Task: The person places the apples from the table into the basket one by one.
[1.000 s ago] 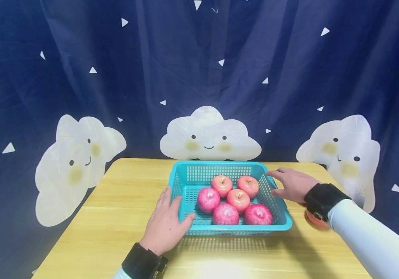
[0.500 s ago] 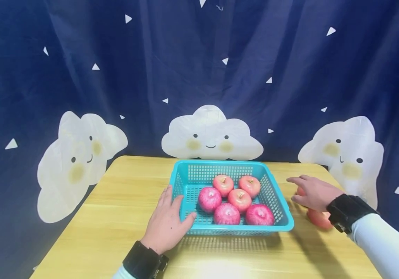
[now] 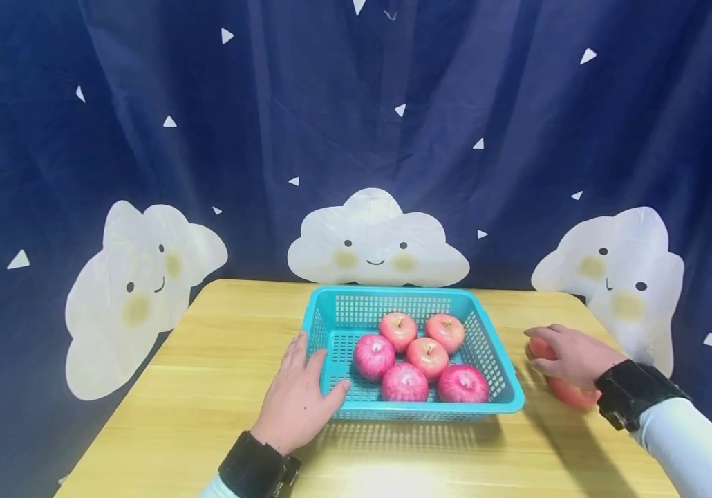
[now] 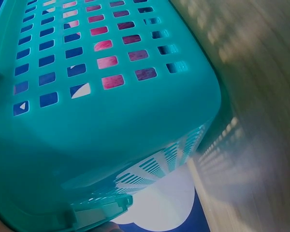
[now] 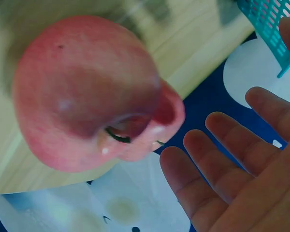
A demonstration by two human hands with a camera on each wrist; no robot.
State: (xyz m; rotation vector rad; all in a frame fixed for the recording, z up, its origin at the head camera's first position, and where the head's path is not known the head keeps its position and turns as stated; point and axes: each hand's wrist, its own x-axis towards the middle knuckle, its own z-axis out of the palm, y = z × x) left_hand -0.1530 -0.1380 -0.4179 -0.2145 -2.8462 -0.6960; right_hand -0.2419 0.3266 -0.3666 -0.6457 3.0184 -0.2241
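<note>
A turquoise plastic basket (image 3: 421,407) holds several red and pink apples (image 3: 427,358). My left hand (image 3: 296,401) rests against the basket's left rim, fingers straight and thumb over the near corner. On the table right of the basket sit two more apples, a farther one (image 3: 542,348) and a nearer one (image 3: 572,393). Over them hovers my right hand (image 3: 576,356), which partly covers both in the head view. In the right wrist view, its extended fingers (image 5: 222,179) stand apart from the large near apple (image 5: 82,96), and the second apple (image 5: 171,113) shows behind it.
The wooden table (image 3: 207,387) extends on both sides of the basket. Behind it hangs a dark blue curtain (image 3: 356,90) with white clouds. Each wrist wears a black band (image 3: 636,391). The basket's perforated wall (image 4: 106,111) fills most of the left wrist view.
My right hand has moved right, from the basket's right rim to above the two loose apples, then slightly lower. The left hand stays at the basket.
</note>
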